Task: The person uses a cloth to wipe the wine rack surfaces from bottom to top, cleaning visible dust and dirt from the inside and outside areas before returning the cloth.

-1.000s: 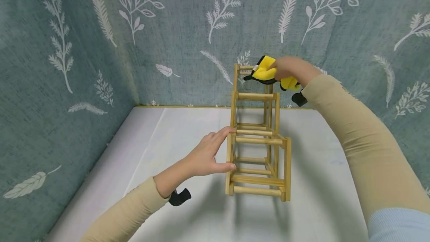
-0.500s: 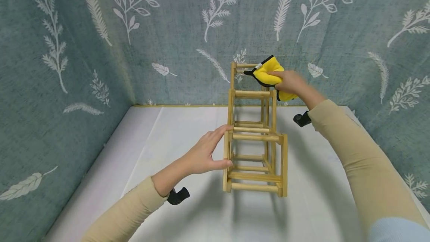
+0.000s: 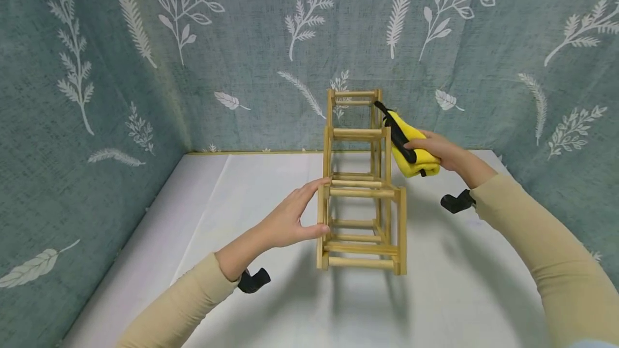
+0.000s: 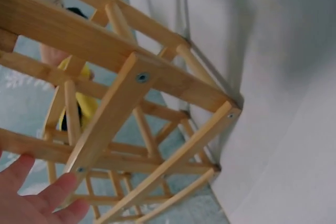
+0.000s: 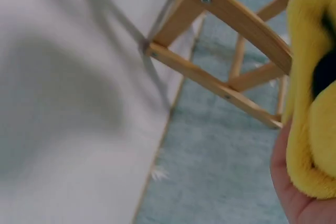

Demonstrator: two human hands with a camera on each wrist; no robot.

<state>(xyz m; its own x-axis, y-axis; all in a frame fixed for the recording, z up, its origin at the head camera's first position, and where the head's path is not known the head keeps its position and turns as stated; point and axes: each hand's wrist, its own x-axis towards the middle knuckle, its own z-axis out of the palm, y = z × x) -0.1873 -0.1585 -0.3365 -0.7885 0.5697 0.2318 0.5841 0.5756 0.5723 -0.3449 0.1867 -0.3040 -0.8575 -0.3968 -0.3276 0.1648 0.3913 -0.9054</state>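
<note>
A tiered wooden rack (image 3: 360,192) of slats and round rungs stands on the white surface in the head view. My left hand (image 3: 285,218), thumb and fingers spread, touches the near left side of its frame. In the left wrist view the fingertips (image 4: 63,184) lie along a slat of the rack (image 4: 173,82). On the far right side, my right hand (image 3: 440,150) grips a folded yellow cloth (image 3: 408,138) with black edging. The cloth presses close along the rack's right upright. The right wrist view shows the fluffy yellow cloth (image 5: 307,145) bunched in the palm.
The white surface (image 3: 251,181) runs under the rack to a grey-green patterned fabric wall (image 3: 242,69) at the back. Similar fabric walls stand on the left and right. Black wrist mounts (image 3: 253,281) stick out below both wrists.
My right hand has brought the cloth from the rack's top rungs down and toward me along its right side. The left hand stays against the rack.
</note>
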